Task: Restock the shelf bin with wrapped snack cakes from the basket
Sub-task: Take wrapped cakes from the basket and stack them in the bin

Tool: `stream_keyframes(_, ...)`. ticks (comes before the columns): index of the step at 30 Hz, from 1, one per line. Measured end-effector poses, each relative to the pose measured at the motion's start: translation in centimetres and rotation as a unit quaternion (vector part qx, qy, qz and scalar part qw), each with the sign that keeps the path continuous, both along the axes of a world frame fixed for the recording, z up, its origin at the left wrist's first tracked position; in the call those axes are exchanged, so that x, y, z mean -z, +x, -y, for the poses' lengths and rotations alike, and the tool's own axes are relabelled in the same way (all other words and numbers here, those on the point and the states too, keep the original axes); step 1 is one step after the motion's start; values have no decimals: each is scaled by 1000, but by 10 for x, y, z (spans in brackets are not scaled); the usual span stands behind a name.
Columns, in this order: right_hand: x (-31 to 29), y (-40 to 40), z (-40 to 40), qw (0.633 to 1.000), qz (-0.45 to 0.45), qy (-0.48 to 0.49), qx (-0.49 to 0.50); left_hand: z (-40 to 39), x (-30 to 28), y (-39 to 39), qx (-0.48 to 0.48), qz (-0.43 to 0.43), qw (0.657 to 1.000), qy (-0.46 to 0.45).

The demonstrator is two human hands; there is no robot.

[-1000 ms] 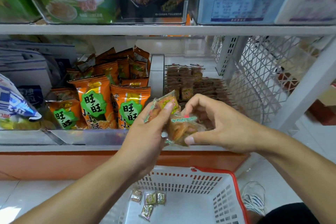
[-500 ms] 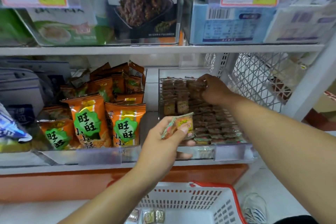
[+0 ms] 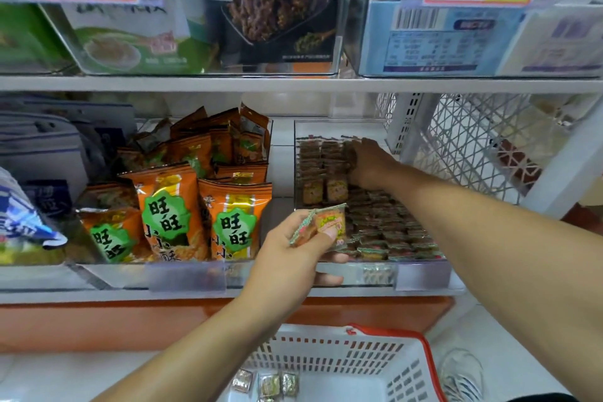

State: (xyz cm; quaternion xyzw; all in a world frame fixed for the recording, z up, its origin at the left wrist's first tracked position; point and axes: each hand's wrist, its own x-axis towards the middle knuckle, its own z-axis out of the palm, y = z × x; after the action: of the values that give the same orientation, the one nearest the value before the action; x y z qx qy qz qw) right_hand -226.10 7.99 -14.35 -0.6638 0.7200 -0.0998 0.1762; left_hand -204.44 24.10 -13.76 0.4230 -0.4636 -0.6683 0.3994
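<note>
A clear shelf bin (image 3: 421, 275) on the lower shelf holds several rows of small wrapped snack cakes (image 3: 385, 228). My left hand (image 3: 287, 259) hovers at the bin's front left corner, pinching one wrapped snack cake (image 3: 328, 223) with an orange and green wrapper. My right hand (image 3: 368, 163) reaches deep into the bin, palm down on the back rows; its fingertips are hidden among the cakes, so a held cake cannot be made out. Below, the white basket with a red rim (image 3: 391, 333) holds a few more wrapped cakes (image 3: 270, 383).
Orange snack bags (image 3: 166, 215) fill the bin to the left. A white mesh side panel (image 3: 463, 147) closes the shelf on the right. The upper shelf board (image 3: 293, 83) hangs low over the bin. A shoe (image 3: 460, 372) stands beside the basket.
My right hand left the cakes in front of me and went to the bin's back rows. My left hand keeps one cake at the bin's front.
</note>
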Motion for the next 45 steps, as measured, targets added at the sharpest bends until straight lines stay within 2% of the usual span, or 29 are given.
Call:
stream_keyframes(5,6,2,5,999,-38,-1,-19,2,-1,0,1,-6,1000,11)
stream_keyframes(11,4,-1,-7,999,-30,-15,-19,2,-1,3,8,-26,999,32)
stream_keyframes(15,-29,10,-44,995,-19,-95,4,0,-6,6,18,-73,995,73)
stream_keyframes(17,-48,21,-71,990,57,-132,-17,-1,-8,8,27,-87,992,82)
stream_keyframes(19,-61,34,-105,980,167,-92,-51,-3,-11,11,36,-103,990,87)
stream_keyframes(22,-65,47,-152,943,315,-18,-102,-4,-13,17,58,-104,990,79)
stream_keyframes(26,-52,56,-179,919,384,-35,-88,-10,-15,24,101,-118,983,103)
stream_keyframes(28,-47,55,-183,908,411,-61,-63,-10,-16,26,92,-123,978,139)
stream_keyframes(31,-43,50,-189,870,486,-78,-10,-8,-16,31,52,-113,976,180)
stream_keyframes(34,-42,48,-194,843,532,-74,18,-7,-15,40,68,-92,976,186)
stream_keyframes(37,-42,50,-199,811,581,-71,14,-7,-17,45,85,-125,969,193)
stream_keyframes(39,-43,51,-201,810,583,-66,-9,-8,-19,43,76,-130,972,178)
stream_keyframes(45,-44,46,-201,778,625,1,-59,-15,-10,39,4,2,998,61)
